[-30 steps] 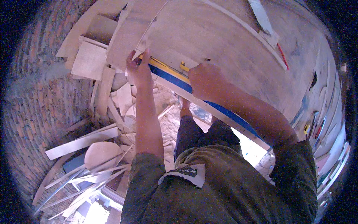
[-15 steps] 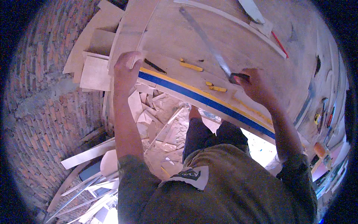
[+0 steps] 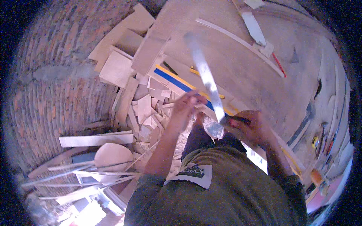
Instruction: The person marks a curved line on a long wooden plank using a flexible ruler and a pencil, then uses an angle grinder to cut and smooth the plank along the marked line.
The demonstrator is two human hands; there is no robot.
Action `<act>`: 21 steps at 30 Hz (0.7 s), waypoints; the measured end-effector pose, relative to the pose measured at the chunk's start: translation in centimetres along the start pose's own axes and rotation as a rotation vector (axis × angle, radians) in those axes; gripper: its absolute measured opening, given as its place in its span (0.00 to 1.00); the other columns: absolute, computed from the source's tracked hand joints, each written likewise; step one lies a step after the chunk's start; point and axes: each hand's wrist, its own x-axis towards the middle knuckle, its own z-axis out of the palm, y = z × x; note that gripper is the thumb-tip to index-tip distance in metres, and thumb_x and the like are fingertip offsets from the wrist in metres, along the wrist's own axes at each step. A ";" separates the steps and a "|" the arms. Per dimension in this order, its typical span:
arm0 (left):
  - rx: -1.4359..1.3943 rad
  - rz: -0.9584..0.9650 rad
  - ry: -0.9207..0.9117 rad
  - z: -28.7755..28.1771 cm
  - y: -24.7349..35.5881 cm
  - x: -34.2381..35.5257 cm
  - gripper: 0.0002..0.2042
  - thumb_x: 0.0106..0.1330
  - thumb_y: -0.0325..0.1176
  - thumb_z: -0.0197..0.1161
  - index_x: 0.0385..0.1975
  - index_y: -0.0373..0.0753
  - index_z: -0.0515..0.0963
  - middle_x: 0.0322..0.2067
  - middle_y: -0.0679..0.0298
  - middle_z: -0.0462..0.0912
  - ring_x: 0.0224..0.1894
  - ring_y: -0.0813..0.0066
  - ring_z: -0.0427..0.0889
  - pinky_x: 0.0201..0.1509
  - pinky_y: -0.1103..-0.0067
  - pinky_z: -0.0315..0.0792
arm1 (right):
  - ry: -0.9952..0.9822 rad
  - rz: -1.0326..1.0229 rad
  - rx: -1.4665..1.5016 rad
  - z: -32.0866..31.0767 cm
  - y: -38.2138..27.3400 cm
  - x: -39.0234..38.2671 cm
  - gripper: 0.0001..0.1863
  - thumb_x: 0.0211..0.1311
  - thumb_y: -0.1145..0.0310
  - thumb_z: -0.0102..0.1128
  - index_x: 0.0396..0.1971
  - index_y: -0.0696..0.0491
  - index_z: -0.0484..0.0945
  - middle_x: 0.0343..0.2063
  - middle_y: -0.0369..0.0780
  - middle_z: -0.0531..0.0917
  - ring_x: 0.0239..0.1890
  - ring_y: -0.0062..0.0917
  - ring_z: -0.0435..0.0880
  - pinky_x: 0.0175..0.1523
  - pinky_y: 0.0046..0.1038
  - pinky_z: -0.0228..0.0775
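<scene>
Blade [image 3: 206,75]: swung over blue strip [image 3: 171,78]
Right hand [image 3: 252,126]: fingers closed round handle [image 3: 242,119]
Left hand [image 3: 185,107]: gone from strip's end, so both hands flank blade; fingers half-curled, hold unclear

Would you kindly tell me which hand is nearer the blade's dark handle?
Right: the right hand grips the dark handle; the left hand is apart, to its left.

I see long silvery blade [image 3: 206,75], far end blurred, dark handle [image 3: 243,119] in my right hand [image 3: 254,127], slanting up-left across yellow-and-blue strip [image 3: 173,79] along counter [image 3: 260,86] edge, my left hand [image 3: 188,105] nearest strip.
</scene>
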 end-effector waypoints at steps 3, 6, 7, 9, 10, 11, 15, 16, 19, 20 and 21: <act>-0.272 -0.283 0.029 3.4 0.4 -4.1 0.13 0.72 0.31 0.64 0.51 0.34 0.76 0.40 0.62 0.82 0.46 0.69 0.85 0.50 0.67 0.85 | -0.093 -0.110 -0.098 2.0 2.4 -0.3 0.12 0.63 0.65 0.69 0.39 0.58 0.87 0.31 0.43 0.88 0.31 0.25 0.85 0.39 0.30 0.76; -0.156 -0.325 0.101 3.4 -1.7 -6.9 0.12 0.70 0.32 0.63 0.49 0.35 0.77 0.42 0.58 0.83 0.46 0.63 0.85 0.47 0.65 0.84 | -0.153 -0.216 -0.252 2.3 2.6 -1.6 0.11 0.64 0.66 0.68 0.39 0.57 0.87 0.30 0.43 0.88 0.32 0.27 0.86 0.39 0.30 0.77; -0.153 -0.298 0.118 3.3 -2.5 -7.7 0.12 0.69 0.31 0.64 0.48 0.34 0.78 0.42 0.58 0.83 0.45 0.65 0.85 0.49 0.67 0.83 | -0.168 -0.218 -0.230 2.7 3.6 -1.7 0.10 0.64 0.66 0.68 0.39 0.56 0.87 0.30 0.43 0.88 0.32 0.27 0.86 0.39 0.30 0.76; 0.034 -0.214 0.073 3.4 -2.9 -9.0 0.12 0.69 0.31 0.65 0.49 0.34 0.79 0.42 0.59 0.83 0.44 0.67 0.84 0.49 0.70 0.82 | -0.196 -0.217 -0.216 3.0 4.4 -2.4 0.10 0.63 0.66 0.68 0.39 0.56 0.87 0.30 0.43 0.88 0.32 0.26 0.86 0.39 0.29 0.76; 0.130 -0.172 0.049 3.4 -2.9 -9.5 0.13 0.68 0.31 0.65 0.49 0.33 0.79 0.42 0.59 0.83 0.44 0.68 0.84 0.50 0.71 0.82 | -0.212 -0.231 -0.227 3.1 4.3 -2.4 0.10 0.63 0.66 0.68 0.39 0.56 0.87 0.30 0.43 0.88 0.32 0.25 0.86 0.39 0.29 0.76; -0.008 -0.184 0.063 4.3 -2.0 -10.3 0.13 0.67 0.31 0.66 0.48 0.34 0.81 0.42 0.60 0.84 0.42 0.69 0.84 0.49 0.73 0.80 | -0.225 -0.245 -0.237 3.1 4.3 -2.5 0.10 0.62 0.66 0.69 0.39 0.56 0.87 0.30 0.42 0.89 0.31 0.24 0.85 0.38 0.29 0.76; -0.019 -0.229 0.062 3.5 -4.1 -12.3 0.11 0.67 0.29 0.67 0.47 0.35 0.82 0.39 0.62 0.85 0.41 0.69 0.85 0.48 0.73 0.81 | -0.209 -0.256 -0.125 4.2 4.4 -2.7 0.09 0.61 0.68 0.71 0.38 0.56 0.87 0.29 0.39 0.88 0.31 0.21 0.84 0.37 0.28 0.76; -0.053 -0.220 0.084 3.4 -4.6 -12.7 0.11 0.66 0.29 0.67 0.46 0.35 0.82 0.38 0.62 0.86 0.40 0.69 0.85 0.48 0.73 0.81 | -0.217 -0.228 -0.076 4.4 4.0 -3.0 0.09 0.62 0.68 0.71 0.38 0.57 0.87 0.28 0.38 0.88 0.31 0.21 0.84 0.37 0.28 0.76; -0.311 -0.224 0.180 2.7 -5.7 -13.6 0.07 0.67 0.26 0.67 0.42 0.35 0.82 0.36 0.63 0.86 0.38 0.73 0.85 0.43 0.76 0.83 | -0.249 -0.070 0.104 5.5 2.8 -3.5 0.11 0.65 0.68 0.69 0.45 0.56 0.83 0.30 0.37 0.86 0.35 0.20 0.83 0.41 0.26 0.76; -0.429 -0.231 0.215 2.5 -6.0 -13.9 0.05 0.67 0.25 0.67 0.40 0.35 0.82 0.36 0.64 0.86 0.37 0.75 0.86 0.41 0.78 0.84 | -0.261 -0.001 0.165 5.9 2.5 -3.6 0.13 0.66 0.68 0.68 0.48 0.55 0.81 0.32 0.37 0.86 0.37 0.20 0.83 0.43 0.25 0.76; -0.444 -0.195 0.196 2.7 -5.3 -13.8 0.05 0.68 0.24 0.67 0.40 0.35 0.83 0.36 0.62 0.86 0.37 0.75 0.86 0.41 0.77 0.85 | -0.151 -0.110 0.285 6.8 2.5 -3.6 0.15 0.67 0.65 0.66 0.50 0.54 0.78 0.32 0.37 0.86 0.35 0.21 0.84 0.38 0.27 0.77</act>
